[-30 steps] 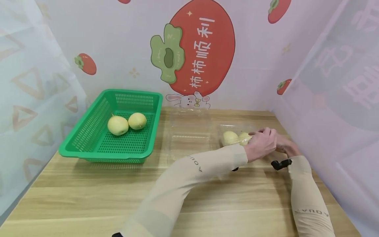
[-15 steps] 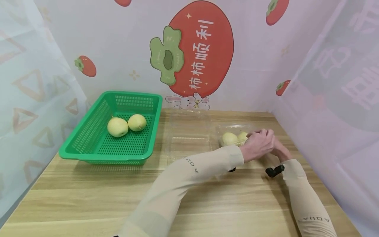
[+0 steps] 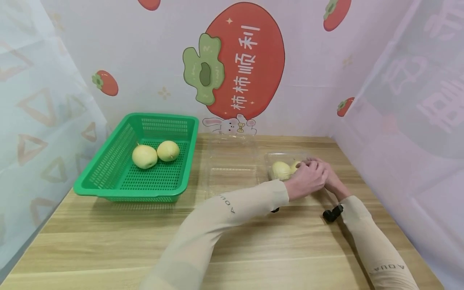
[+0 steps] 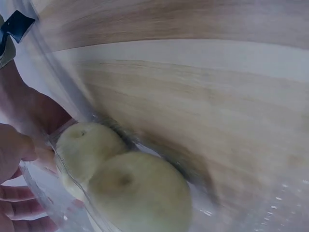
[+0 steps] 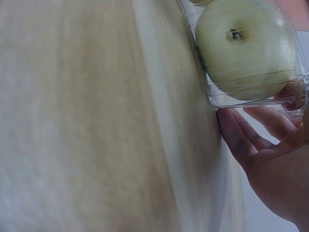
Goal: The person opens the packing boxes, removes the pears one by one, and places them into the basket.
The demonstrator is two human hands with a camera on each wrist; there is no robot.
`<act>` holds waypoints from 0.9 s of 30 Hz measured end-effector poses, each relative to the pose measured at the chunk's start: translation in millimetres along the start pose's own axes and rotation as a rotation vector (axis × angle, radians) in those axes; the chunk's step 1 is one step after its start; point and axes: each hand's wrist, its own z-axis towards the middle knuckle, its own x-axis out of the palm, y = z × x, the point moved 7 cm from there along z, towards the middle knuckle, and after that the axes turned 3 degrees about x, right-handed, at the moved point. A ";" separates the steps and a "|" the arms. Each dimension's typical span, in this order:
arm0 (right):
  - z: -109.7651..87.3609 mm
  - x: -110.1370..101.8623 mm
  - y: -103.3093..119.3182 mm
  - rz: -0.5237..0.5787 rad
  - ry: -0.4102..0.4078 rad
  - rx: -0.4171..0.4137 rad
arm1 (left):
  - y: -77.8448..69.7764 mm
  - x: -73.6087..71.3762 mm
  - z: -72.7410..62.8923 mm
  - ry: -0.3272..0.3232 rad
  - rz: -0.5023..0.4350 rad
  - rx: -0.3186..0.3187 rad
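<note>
A clear plastic box (image 3: 271, 158) with pale yellow pears (image 3: 280, 170) inside stands at the right back of the table. Cling film (image 5: 246, 77) lies over it, its fine creases crossing a pear in the right wrist view. My left hand (image 3: 307, 180) reaches across to the box's right end, fingers bent and pinching the film there. Just beyond it, my right hand (image 3: 331, 182) is partly hidden behind the left. In the right wrist view, the right hand holds the box's end corner, with fingers low beside the table.
An open clear clamshell container (image 3: 232, 169) stands left of the box. Further left, a green basket (image 3: 188, 169) holds two pears (image 3: 145, 156). Printed cloth walls (image 3: 308, 80) close off the back and both sides of the wooden table (image 3: 253, 249).
Both hands have shifted slightly left and closer over the box's right end. The film strand that stretched toward the left fingers no longer shows in the head view. The basket stays put.
</note>
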 end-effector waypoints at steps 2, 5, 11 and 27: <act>-3.1 3.4 65.0 -0.047 0.042 0.107 | 4.5 3.1 -4.0 0.047 -0.020 -0.014; -2.7 2.2 85.6 -0.058 0.070 0.278 | 11.4 6.1 -8.9 0.118 -0.012 -0.018; -3.0 4.0 62.7 -0.006 0.104 0.454 | 19.3 3.2 -13.6 0.150 0.039 0.015; -2.6 8.9 50.9 0.046 0.087 0.402 | 88.5 -12.0 -5.9 0.096 -0.068 -0.089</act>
